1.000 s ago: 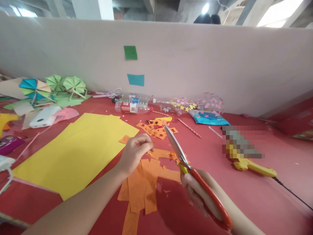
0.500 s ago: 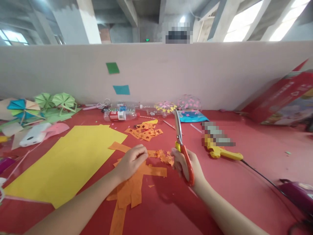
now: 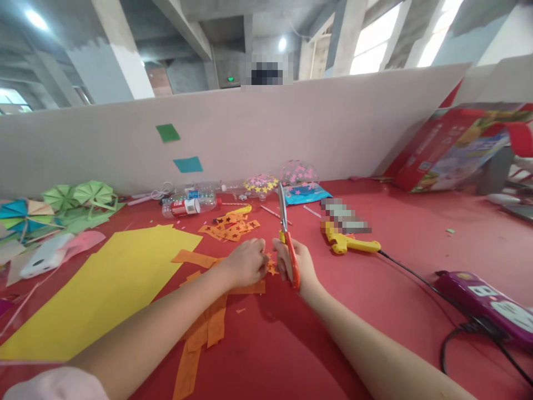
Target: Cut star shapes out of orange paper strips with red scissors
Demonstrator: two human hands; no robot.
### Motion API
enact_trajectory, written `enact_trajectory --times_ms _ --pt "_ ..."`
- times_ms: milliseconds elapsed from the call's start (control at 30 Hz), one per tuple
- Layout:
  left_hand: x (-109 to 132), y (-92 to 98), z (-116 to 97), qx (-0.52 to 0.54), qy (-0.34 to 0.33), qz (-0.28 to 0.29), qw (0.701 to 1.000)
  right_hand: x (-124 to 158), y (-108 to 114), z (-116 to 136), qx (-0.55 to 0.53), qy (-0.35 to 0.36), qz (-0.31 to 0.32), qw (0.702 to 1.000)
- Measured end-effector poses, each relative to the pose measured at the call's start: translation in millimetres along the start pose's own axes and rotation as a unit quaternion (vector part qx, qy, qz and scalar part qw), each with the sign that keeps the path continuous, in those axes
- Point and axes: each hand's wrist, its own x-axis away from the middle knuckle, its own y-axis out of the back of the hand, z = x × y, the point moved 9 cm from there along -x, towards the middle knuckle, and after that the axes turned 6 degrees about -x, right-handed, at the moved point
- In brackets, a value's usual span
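My right hand (image 3: 296, 264) grips red-handled scissors (image 3: 285, 239), their closed blades pointing up and away from me. My left hand (image 3: 245, 262) is closed in a pinch over small orange paper stars (image 3: 271, 265) that lie between the two hands. What the fingers hold is too small to make out. Orange paper strips (image 3: 208, 322) lie under and in front of my left forearm on the red table (image 3: 375, 311).
A large yellow sheet (image 3: 100, 289) lies to the left. Orange scraps with star holes (image 3: 231, 228), a plastic bottle (image 3: 187, 206), a yellow glue gun (image 3: 347, 243) with its cable, a purple power strip (image 3: 487, 300), folded paper fans (image 3: 79, 195) and a red box (image 3: 453, 147) surround the spot.
The camera tilted up and turned right. My right hand brought the scissors upright and closer to my left hand, which moved onto the star pile.
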Motion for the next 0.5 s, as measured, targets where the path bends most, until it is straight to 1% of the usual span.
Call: enact_trajectory --times_ms 233,367,433,500 --pt "1.6 5.0 8.4 0.033 0.005 -0.021 0.999 3.2 -2.4 1.3 0.004 0.000 0.010 1.000" --pt "2.7 11.0 14.9 0.036 0.024 -0.027 0.999 0.9 -0.8 -0.5 0.005 -0.003 0.005 1.000" --pt "5.7 17.8 24.2 0.050 0.046 -0.042 0.997 -0.1 -0.1 -0.8 0.009 -0.006 0.001 1.000" --pt "13.0 21.8 39.5 0.080 0.082 -0.051 0.992 -0.5 0.6 -1.3 0.014 -0.010 -0.004 1.000"
